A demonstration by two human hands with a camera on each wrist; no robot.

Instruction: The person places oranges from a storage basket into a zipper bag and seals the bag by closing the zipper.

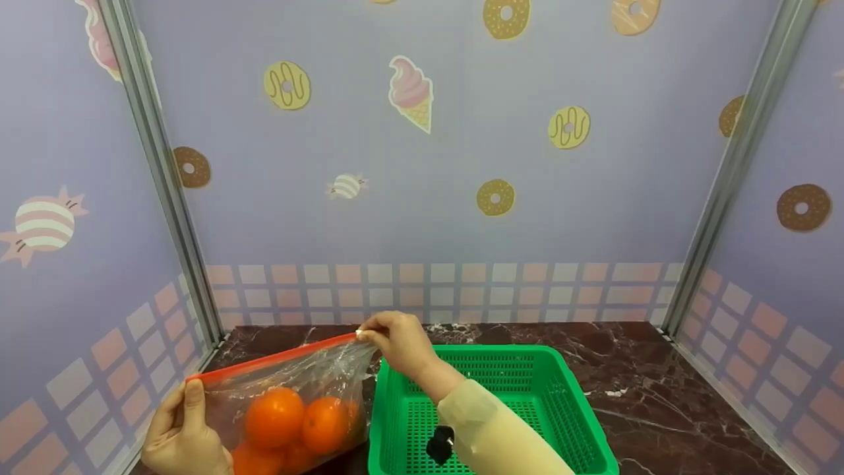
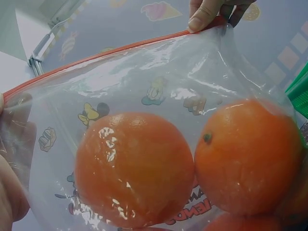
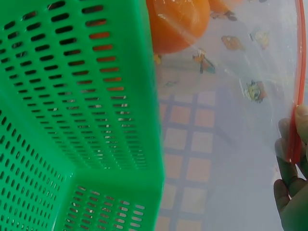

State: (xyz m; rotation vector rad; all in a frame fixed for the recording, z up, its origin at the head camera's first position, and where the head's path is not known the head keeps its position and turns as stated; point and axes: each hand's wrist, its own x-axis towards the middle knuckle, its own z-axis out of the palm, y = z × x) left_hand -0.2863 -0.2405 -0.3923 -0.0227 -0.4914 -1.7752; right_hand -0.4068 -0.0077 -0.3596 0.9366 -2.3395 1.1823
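Note:
A clear zip bag with a red zip strip along its top holds several oranges. My left hand grips the strip's near-left end, thumb along the front of the plastic. At the far right end, my right hand pinches the corner between thumb and fingers. Between the hands the strip is drawn out straight, slanting up to the right. In the left wrist view, two oranges press against the plastic, which bears cartoon prints.
A green perforated basket stands right of the bag, under my right forearm. A small black object shows beside the right sleeve. The dark marble tabletop is bounded by patterned walls and metal posts.

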